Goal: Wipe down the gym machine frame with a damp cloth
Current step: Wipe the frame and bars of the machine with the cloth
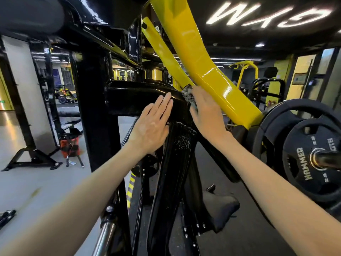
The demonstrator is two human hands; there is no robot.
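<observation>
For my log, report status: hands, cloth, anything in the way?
Left hand flat on black frame. Right hand holds cloth against frame, beside yellow arm. Weight plate close at right.

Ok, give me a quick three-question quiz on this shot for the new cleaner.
1. Which hand holds the cloth? A left, B right.
2. True or false: the left hand lies flat, fingers straight, on the black frame.
3. Fill in: the word on the weight plate reads ____.
Key: 1 B, the right hand; 2 true; 3 HAMMER.
</observation>
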